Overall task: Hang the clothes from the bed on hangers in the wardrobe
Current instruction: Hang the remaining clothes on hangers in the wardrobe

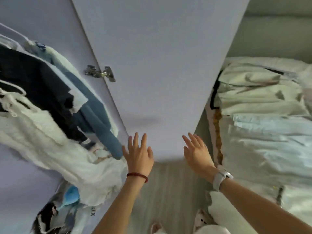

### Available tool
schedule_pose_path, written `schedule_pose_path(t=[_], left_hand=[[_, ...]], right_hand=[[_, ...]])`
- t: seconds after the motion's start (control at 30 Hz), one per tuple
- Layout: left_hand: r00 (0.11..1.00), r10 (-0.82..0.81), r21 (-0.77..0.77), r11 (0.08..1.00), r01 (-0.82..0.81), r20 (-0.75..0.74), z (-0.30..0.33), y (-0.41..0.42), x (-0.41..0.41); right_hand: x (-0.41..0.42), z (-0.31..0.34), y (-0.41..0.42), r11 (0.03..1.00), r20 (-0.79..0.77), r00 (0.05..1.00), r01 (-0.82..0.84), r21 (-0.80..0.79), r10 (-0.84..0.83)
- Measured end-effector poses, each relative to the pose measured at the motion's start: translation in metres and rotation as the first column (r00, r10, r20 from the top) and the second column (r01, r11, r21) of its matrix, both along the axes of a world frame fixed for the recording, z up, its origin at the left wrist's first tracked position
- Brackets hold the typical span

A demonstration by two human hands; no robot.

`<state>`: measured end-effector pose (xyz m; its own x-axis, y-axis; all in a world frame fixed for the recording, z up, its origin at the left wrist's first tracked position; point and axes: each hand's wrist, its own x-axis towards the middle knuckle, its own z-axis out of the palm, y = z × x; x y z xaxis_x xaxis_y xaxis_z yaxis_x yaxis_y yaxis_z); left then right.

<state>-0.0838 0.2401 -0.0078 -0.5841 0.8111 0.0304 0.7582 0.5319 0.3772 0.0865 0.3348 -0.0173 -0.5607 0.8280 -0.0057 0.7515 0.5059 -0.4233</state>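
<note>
Head view, near to far. At 6 o'clock I see striped floor [168, 191] between the two forearms. My left hand [139, 156], with a red bead bracelet [137, 176] at the wrist, has its fingers straight and spread, flat against the lower edge of the open wardrobe door [160, 65]; it holds nothing. My right hand [196, 152], with a white watch [220, 178] at the wrist, is likewise flat and unclenched, fingertips on or just at the door's lower right corner; I cannot tell whether they touch. At 9 o'clock, clothes already on the rail hang inside the wardrobe: a white garment [50, 146] nearest, a blue garment [99, 119] whose sleeve end lies just beside the left hand, and a dark garment [33, 81] behind. A metal hinge [100, 73] sits on the door's left edge at 11 o'clock. At 3 o'clock lies the bed [270, 166], carrying pale rumpled clothes [253, 92], partly hidden behind the door.
</note>
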Motion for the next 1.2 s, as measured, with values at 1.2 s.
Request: schedule_pose_path(t=[1.2], left_hand=[[0.131, -0.906, -0.664, -0.19, 0.723, 0.402, -0.204, 0.118, 0.648]], right_hand=[[0.827, -0.207, -0.056, -0.224, 0.424, -0.11, 0.947, -0.231, -0.899]])
